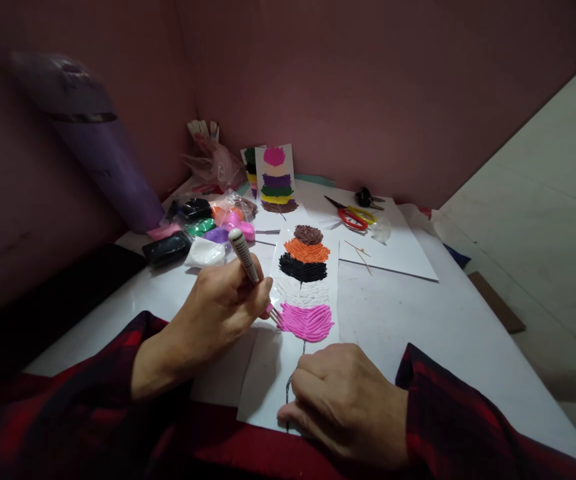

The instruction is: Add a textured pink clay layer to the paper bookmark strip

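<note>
My right hand [351,403] rests on the lower part of a paper strip [263,393], fingers curled beside the drawn dark stem; its palm side is hidden, so I cannot tell whether it grasps anything. Just beyond, my left hand [213,320] grips a small fork [245,255] by its patterned handle, its tines at the left edge of the pink clay band [308,323]. Above that band on the strip come white, black and orange bands, then a brown tip [309,235]. The strip lies on the white bench [393,327]. Farther off, clay packets [168,249] lie in a heap to the left, while thin sticks [359,251] and scissors [352,219] with red and yellow handles lie on a white board [403,250] to the right. Near the back wall, a colour-banded card [277,180] stands in front of another.
</note>
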`<control>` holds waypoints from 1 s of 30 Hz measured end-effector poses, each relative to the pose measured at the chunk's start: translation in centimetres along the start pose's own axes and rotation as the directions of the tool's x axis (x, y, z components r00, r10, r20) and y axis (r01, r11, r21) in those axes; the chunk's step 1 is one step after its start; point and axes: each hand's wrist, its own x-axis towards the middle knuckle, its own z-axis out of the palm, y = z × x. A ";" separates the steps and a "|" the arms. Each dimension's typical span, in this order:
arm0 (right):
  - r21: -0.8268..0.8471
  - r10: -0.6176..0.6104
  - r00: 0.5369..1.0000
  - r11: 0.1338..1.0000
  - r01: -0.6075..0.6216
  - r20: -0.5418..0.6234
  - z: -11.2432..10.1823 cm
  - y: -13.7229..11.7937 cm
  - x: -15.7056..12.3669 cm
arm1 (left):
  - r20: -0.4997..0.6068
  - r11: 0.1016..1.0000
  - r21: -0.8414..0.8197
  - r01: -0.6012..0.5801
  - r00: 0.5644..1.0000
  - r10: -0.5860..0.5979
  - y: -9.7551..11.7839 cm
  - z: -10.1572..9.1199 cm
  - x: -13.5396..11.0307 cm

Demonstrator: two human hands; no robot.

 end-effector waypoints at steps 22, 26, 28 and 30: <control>-0.001 -0.018 1.000 1.000 0.018 -0.018 0.1 0.1 0.0 | 0.043 0.993 -0.115 -0.020 0.999 0.025 -0.4 2.1 -0.6; -0.010 -0.003 1.000 1.000 0.003 -0.005 0.0 0.0 0.0 | 0.041 0.997 -0.067 -0.041 0.998 0.044 -0.4 2.0 -0.6; -0.012 0.005 1.000 1.000 -0.005 -0.004 0.0 0.0 0.0 | 0.032 0.997 -0.065 -0.047 0.998 0.049 -0.4 1.9 -0.5; -0.009 0.000 1.000 1.000 0.000 -0.006 0.0 0.0 0.0 | 0.027 0.997 -0.048 -0.059 0.998 0.060 -0.4 1.8 -0.5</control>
